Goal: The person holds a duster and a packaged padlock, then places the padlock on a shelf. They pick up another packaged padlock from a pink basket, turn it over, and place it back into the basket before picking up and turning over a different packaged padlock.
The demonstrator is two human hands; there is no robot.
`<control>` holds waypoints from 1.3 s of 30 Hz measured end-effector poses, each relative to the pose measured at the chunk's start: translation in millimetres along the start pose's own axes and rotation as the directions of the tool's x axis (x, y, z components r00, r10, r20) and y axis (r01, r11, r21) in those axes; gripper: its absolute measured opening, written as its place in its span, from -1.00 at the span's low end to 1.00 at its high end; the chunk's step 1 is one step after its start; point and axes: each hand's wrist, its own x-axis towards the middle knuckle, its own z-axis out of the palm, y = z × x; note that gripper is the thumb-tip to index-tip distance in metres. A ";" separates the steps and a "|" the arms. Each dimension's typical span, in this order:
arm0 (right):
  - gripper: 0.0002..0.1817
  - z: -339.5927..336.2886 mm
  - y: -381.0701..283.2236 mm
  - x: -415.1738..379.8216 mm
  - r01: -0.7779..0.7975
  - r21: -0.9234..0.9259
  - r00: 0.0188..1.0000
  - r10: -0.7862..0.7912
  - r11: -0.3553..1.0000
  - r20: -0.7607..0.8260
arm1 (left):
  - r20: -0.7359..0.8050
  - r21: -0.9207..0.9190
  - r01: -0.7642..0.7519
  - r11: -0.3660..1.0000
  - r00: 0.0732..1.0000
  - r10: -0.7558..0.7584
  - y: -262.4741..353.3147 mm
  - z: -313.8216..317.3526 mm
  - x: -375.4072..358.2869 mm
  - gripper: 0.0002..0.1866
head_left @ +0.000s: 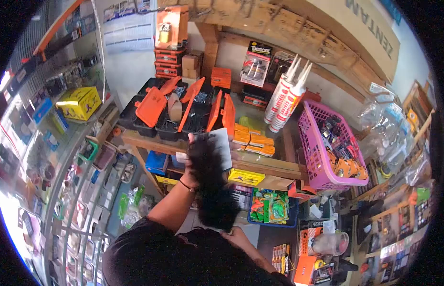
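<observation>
A long black fluffy item (210,183), like a furry roller sleeve or duster, stands upright in front of me. My left hand (189,175), with a thin band on the wrist, grips its upper part. A white card (222,148) sticks up behind the top; I cannot tell whether it is attached. Only partly visible, my right hand (237,235) holds the fluffy item's lower end from below. Both hands are in front of a wooden shelf (260,164).
On the shelf are black trays with orange lids (176,107), small orange boxes (253,138), sealant tubes (286,97) and a pink basket (322,143) of packets. A blue crate (272,207) sits below. A glass display counter (64,190) curves along the left, with a yellow box (78,102) on it.
</observation>
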 end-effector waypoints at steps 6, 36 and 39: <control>-0.72 9.3 -6.2 -1.6 -0.156 0.071 0.988 0.156 0.985 0.000 | -0.592 -0.047 -0.216 0.975 0.793 0.147 14.2 25.6 -36.8 -0.17; -0.76 -8.0 -39.4 -14.0 0.010 -0.213 0.999 -0.016 0.977 -0.030 | 0.009 -0.232 -0.188 0.954 0.981 0.195 3.9 -3.0 -41.1 -0.02; -0.75 -7.9 10.8 2.0 -0.181 0.007 0.981 0.181 0.983 -0.072 | -0.452 -0.098 -0.318 0.943 0.858 0.242 16.7 27.6 -53.9 -0.12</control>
